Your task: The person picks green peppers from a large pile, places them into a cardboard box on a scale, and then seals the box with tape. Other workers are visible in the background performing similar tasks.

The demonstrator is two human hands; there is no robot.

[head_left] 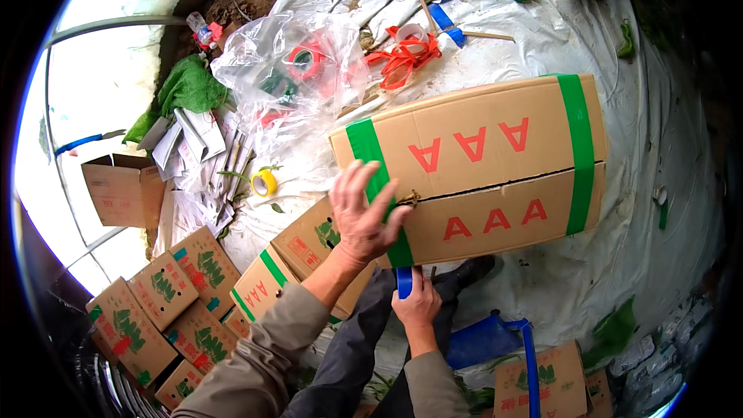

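Note:
A large cardboard box [495, 159] lies before me, with red letters on top, a dark seam between its flaps and a green tape band [576, 155] round each end. My left hand [364, 213] is on its left end with the fingers spread, over the nearer green band. Just below the box's near edge, my right hand [418, 300] is closed round a blue handle-like piece [404, 282], whose upper part meets the box edge. What that piece belongs to is hidden. A small brown tuft [409, 199] sticks out at the seam beside my left fingertips.
Several printed cartons [205, 263] are piled at lower left; another taped carton [261, 286] stands by my legs. Blue plastic seat-like object [484, 340] lies at lower right. Clear plastic bag [290, 62], red ribbon [402, 58] and yellow tape roll [264, 182] lie on white sheeting [526, 39].

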